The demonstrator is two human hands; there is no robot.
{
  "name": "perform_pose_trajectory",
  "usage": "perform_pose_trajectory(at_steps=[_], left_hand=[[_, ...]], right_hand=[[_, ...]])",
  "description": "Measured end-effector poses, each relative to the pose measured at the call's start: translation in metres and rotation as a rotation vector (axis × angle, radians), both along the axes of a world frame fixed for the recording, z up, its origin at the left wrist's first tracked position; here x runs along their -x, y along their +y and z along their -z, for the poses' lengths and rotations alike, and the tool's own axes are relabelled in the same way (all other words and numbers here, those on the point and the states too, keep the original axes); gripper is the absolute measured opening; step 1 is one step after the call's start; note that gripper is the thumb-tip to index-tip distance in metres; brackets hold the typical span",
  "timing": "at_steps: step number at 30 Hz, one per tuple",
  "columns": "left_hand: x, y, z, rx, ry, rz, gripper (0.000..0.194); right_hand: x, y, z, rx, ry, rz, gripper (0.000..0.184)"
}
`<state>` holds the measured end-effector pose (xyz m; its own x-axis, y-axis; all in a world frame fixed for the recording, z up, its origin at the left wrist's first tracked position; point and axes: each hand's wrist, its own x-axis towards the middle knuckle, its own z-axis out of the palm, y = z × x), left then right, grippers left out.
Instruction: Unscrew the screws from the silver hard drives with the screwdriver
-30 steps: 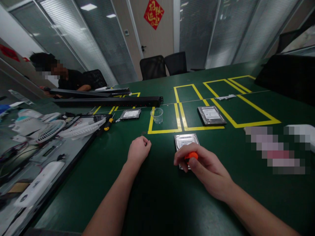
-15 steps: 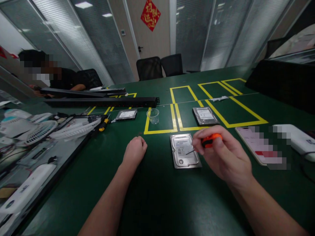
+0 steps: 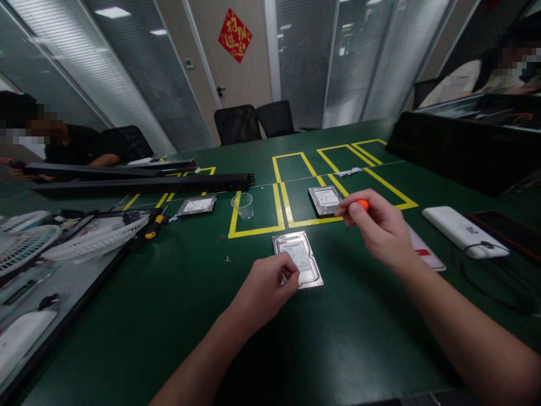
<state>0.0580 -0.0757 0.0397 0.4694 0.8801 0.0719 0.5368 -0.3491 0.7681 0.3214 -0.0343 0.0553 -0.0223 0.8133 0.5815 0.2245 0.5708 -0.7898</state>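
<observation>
A silver hard drive with a white label lies flat on the green table in front of me. My left hand is over its lower left part, fingers curled together in a pinch; whether anything is between them is hidden. My right hand is closed on a screwdriver with an orange handle, raised to the right of the drive. Most of the screwdriver is hidden by my fingers. A second hard drive lies just beyond my right hand. Tiny bits lie on the table left of the near drive.
A clear plastic cup, another hard drive and a yellow-black screwdriver stand or lie to the left, near long black bars. Rightward are a phone, a white power bank and a black case. Two people sit beyond.
My left hand has moved right, from the bare table onto the near hard drive. My right hand has lifted the screwdriver away from that drive. The view has turned to the right.
</observation>
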Motion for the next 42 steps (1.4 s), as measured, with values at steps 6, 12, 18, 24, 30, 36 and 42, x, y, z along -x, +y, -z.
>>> perform_pose_trajectory(at_steps=[6, 12, 18, 24, 30, 36, 42], left_hand=[[-0.031, -0.003, 0.012, -0.085, 0.019, 0.136, 0.021], [-0.038, -0.005, 0.034, -0.194, 0.054, 0.178, 0.033], [-0.039, -0.004, 0.041, -0.216, 0.110, 0.192, 0.035], [-0.044, -0.003, 0.040, -0.185, 0.146, 0.173, 0.036], [-0.048, -0.002, 0.040, -0.162, 0.138, 0.150, 0.036], [-0.047, -0.004, 0.038, -0.216, 0.189, 0.190, 0.032], [-0.046, -0.005, 0.038, -0.281, 0.260, 0.229, 0.035]], right_hand=[[-0.002, -0.003, 0.028, -0.170, -0.232, 0.184, 0.006], [0.001, -0.006, 0.036, -0.188, -0.259, 0.182, 0.005], [0.002, -0.005, 0.036, -0.144, -0.280, 0.163, 0.007], [0.004, -0.007, 0.036, -0.135, -0.294, 0.135, 0.005], [0.004, -0.006, 0.036, -0.136, -0.299, 0.133, 0.004], [0.003, -0.006, 0.037, -0.128, -0.313, 0.128, 0.005], [0.005, -0.008, 0.035, -0.120, -0.322, 0.124, 0.004]])
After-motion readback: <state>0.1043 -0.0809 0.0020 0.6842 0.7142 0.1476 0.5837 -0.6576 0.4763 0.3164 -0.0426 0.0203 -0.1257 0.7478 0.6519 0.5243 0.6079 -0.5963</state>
